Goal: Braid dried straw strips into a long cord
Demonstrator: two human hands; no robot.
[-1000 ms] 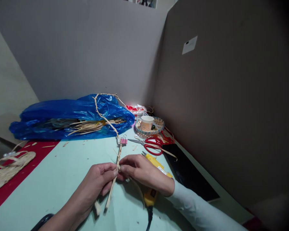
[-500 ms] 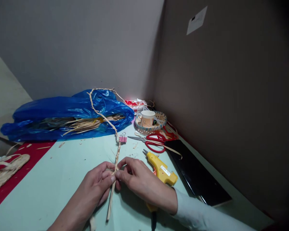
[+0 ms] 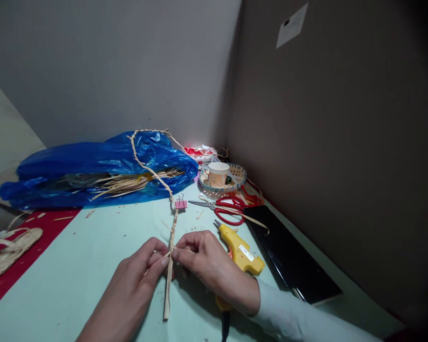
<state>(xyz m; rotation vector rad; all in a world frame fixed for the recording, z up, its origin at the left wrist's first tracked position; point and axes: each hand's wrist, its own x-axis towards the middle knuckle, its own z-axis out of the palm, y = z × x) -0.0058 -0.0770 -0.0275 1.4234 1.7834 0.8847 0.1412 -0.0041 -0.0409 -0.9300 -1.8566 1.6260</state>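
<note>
A thin braid of pale dried straw [image 3: 151, 174] runs from the back of the table toward me, its near end between my hands. My left hand [image 3: 137, 278] is closed, thumb and fingers pinching a straw strand at the braid's left side. From the right, my right hand [image 3: 203, 259] pinches the braid's working end between thumb and forefinger. One flat loose strand [image 3: 167, 297] hangs down toward me between the hands. Farther up, a pink binder clip [image 3: 180, 204] sits at the braid. The fingertips partly hide the crossing strands.
A yellow glue gun [image 3: 240, 251] lies under and beside my right forearm. Behind it are red-handled scissors [image 3: 230, 210], a black flat object [image 3: 292, 256], and a woven basket [image 3: 240, 178] with a paper cup [image 3: 218, 175]. A blue plastic bag [image 3: 74, 161] holds straw; a woven sandal [image 3: 14, 251] lies left.
My hands have drawn slightly apart at the braid's end. The left fingers now pull a strand leftward, and the hanging strand has swung to a more upright line.
</note>
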